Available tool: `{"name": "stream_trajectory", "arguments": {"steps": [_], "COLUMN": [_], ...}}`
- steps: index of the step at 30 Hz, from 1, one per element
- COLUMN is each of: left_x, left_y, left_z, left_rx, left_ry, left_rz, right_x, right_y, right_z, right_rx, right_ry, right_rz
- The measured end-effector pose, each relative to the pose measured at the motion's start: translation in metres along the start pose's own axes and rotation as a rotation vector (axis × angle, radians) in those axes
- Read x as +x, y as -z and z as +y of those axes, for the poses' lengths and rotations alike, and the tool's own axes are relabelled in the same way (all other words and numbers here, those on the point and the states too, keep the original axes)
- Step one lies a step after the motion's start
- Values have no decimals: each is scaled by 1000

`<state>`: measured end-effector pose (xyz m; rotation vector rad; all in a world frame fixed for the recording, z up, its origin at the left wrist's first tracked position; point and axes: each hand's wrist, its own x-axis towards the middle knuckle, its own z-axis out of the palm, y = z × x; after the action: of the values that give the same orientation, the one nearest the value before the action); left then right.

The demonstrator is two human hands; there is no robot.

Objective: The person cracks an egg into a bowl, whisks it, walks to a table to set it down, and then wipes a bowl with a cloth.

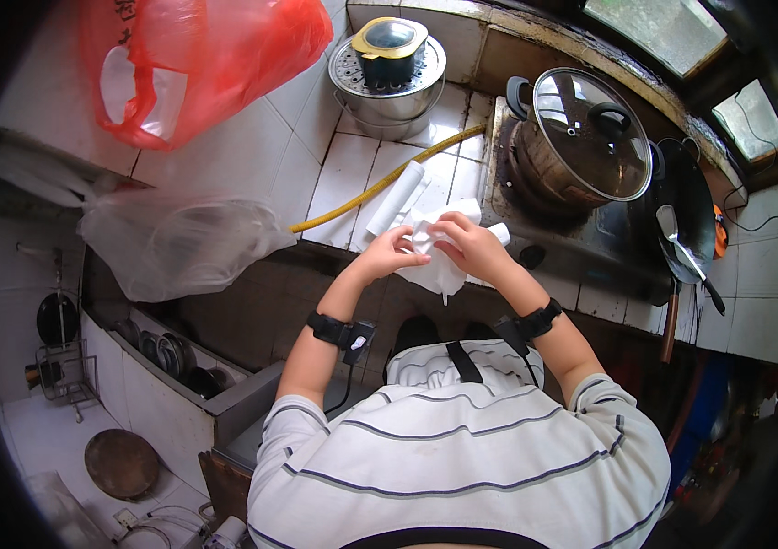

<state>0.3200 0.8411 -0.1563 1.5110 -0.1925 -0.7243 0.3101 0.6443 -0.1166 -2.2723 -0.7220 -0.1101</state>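
My left hand and my right hand are close together at the counter's front edge. Between them is a crumpled white sheet, thin like paper or plastic film, which the fingers of both hands hold; its lower part hangs past the counter edge. Just behind my left hand a white roll lies on the tiles. The end of another white roll shows to the right of my right hand. A yellow ribbed hose runs behind the rolls to the stove.
A gas stove bears a lidded pot and a wok with a spatula. Steel pots stand at the back. A red plastic bag and a clear plastic bag are at the left.
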Motion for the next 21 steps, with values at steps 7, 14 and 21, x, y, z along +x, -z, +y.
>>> {"name": "stream_trajectory", "arguments": {"steps": [7,14,21], "left_x": [-36,-94,-194], "left_y": [-22,-81,-158], "left_z": [4,6,-8], "left_rx": [-293,-286,229], "left_ry": [-74,-398,-420], "left_rz": [502,1033,1625], "right_x": [-31,-82,-112], "right_y": [44,53,42], "right_z": [-23,-22,-64], "right_rx": [23,483,606], "right_ry": [-15,-32,20], "right_rz": [-227,-583,-1020]}}
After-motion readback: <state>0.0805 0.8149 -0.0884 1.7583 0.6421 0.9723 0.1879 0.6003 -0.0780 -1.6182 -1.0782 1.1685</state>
